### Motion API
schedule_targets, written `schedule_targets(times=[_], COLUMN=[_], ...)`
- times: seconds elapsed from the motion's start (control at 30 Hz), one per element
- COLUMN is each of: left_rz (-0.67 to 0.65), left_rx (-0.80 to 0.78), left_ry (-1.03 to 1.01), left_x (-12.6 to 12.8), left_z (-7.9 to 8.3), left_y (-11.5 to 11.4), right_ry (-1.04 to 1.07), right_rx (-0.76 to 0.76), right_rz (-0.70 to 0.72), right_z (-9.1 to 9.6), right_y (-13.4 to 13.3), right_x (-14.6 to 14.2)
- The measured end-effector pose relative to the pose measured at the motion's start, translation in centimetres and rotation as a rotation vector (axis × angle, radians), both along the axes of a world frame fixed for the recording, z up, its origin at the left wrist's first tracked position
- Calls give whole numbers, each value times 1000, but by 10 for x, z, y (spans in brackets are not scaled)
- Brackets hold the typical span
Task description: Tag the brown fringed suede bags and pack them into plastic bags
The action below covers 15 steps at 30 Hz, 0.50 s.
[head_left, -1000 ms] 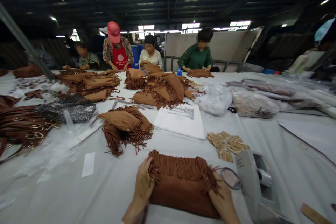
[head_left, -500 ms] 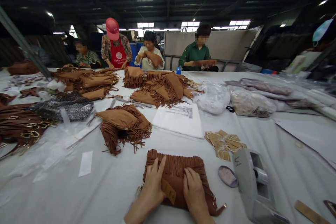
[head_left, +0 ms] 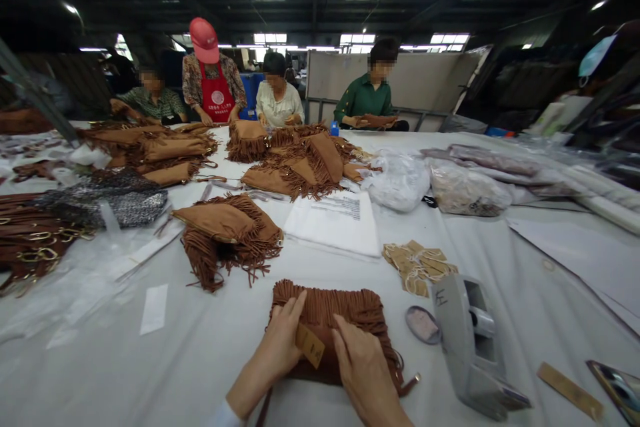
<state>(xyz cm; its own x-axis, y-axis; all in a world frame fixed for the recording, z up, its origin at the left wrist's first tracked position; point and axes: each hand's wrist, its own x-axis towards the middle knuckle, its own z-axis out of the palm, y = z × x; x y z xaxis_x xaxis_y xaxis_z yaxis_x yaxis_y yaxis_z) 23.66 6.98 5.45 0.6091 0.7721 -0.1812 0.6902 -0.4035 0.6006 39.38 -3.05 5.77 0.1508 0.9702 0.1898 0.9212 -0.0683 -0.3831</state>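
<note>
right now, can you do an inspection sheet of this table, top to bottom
surface: white-covered table, wrinkled, shared.
job's things: brown fringed bag flat at the near edge; kraft tag lying on it.
clutter: grey tape dispenser, loose tag pile, white folded sheets, more fringed bags, plastic bags, straps with gold rings.
hands: left hand and right hand flat on the bag, the tag between them.
cables: nothing seen.
surroundings: four people working at the far side; dark ceiling, strip lights.

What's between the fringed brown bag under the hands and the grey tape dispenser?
A small oval pinkish disc, flat on the table; the head view shows it.
</note>
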Motion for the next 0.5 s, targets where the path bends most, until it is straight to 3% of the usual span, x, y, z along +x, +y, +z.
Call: schedule_targets(times=[0.07,0.2,0.37,0.43,0.5], left_rz=[4,-36,-290,-332,-288], left_rx=[-22,-90,-236,-218,-150], left_ry=[-41,-13,-8,-118,-261], left_x=[-2,-8,-28,-36,-42], left_z=[-3,1,21,31,37], left_y=[-1,-8,-15,-9,4], right_ry=[195,460,532,537,530], right_rx=[77,102,139,138,140], right_rz=[-9,21,-75,-88,-100], right_z=[-2,-25,-43,-43,-43], right_y=[0,6,13,14,14], right_x=[-9,-28,-26,-22,-19])
